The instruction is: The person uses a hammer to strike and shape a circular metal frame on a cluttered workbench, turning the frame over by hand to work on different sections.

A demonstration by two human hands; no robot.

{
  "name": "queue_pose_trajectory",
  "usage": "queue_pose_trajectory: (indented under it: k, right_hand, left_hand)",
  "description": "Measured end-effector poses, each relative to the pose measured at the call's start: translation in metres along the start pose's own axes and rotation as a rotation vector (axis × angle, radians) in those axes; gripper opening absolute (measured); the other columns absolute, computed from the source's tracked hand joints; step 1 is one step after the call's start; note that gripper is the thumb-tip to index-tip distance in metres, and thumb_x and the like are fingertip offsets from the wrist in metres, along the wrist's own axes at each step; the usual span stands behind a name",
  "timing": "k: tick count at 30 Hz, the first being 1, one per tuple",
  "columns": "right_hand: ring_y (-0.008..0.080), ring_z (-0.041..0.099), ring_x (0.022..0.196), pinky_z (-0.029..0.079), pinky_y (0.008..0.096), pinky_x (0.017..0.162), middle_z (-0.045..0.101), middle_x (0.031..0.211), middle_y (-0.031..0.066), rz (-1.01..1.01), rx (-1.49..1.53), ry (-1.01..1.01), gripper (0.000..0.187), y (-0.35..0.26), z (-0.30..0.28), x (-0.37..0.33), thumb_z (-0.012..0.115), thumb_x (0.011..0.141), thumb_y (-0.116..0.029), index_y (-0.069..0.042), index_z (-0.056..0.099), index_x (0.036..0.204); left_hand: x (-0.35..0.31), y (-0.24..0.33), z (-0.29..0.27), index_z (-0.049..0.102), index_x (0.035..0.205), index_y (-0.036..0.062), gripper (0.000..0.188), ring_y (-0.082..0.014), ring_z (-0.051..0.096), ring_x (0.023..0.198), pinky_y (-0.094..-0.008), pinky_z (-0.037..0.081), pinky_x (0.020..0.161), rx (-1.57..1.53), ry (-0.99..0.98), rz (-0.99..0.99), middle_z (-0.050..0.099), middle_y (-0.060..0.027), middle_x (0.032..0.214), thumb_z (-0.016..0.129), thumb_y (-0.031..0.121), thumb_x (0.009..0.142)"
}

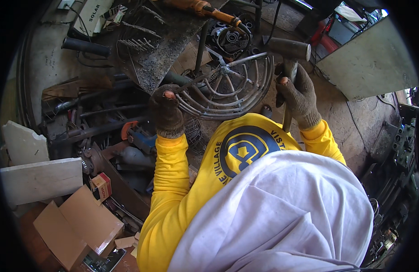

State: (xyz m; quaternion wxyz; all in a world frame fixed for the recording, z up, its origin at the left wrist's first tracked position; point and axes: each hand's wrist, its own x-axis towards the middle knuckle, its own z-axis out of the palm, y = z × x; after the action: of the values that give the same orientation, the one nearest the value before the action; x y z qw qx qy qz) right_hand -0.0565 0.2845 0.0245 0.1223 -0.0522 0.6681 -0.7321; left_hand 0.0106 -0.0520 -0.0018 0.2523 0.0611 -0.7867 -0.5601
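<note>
At the lower left lie flat brown cardboard sheets [78, 226], a small red-and-white carton [102, 187] just beyond them. The gloved left hand [166, 113] has fingers curled tight on the near rim of the round grey wire guard [227, 88], which tilts up toward the rusty steel worktop [166, 43]'s right edge. The gloved right hand [298, 97] is clenched round the grey steel hammer [289, 50], its handle upright. Scrap crowds the left; bare concrete lies to the right.

Wire guard [227, 86] between left hand [166, 113] and right hand [298, 93], hammer [289, 50] right

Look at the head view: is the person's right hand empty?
No, the gloved right hand grips the handle of a hammer raised above the wire fan guard.
</note>
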Motion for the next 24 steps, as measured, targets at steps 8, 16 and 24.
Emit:
queue_pose_trajectory:
  k: [8,16,24]
  right_hand:
    - [0.0103,0.061,0.071,0.055,0.0259,0.063,0.062,0.091,0.0041,0.023,0.103,0.094,0.038,0.001,0.0,0.026,0.066,0.093,-0.027,-0.002,0.055,0.12]
    - [0.011,0.063,0.076,0.055,0.026,0.065,0.063,0.095,0.0043,0.007,0.047,0.115,0.038,0.008,0.006,0.033,0.061,0.097,-0.028,-0.002,0.055,0.124]
    - [0.0085,0.061,0.084,0.052,0.0247,0.07,0.065,0.1,0.0036,-0.045,0.0,0.126,0.041,0.007,0.005,0.047,0.06,0.097,-0.033,-0.003,0.056,0.124]
  left_hand:
    - [-0.007,-0.005,0.014,0.065,0.089,0.0054,0.026,-0.0225,0.062,0.07,-0.0358,0.049,0.062,0.154,0.08,0.114,0.065,-0.0069,0.078,0.062,0.03,0.096]
    - [-0.001,-0.03,0.005,0.067,0.088,0.0059,0.036,-0.0261,0.063,0.068,-0.0359,0.048,0.061,0.294,0.064,0.073,0.067,-0.0102,0.078,0.063,0.041,0.094]
    - [0.003,-0.016,0.01,0.069,0.087,0.0065,0.043,-0.0248,0.062,0.066,-0.0349,0.047,0.06,0.225,0.057,-0.069,0.067,-0.009,0.075,0.062,0.048,0.093]
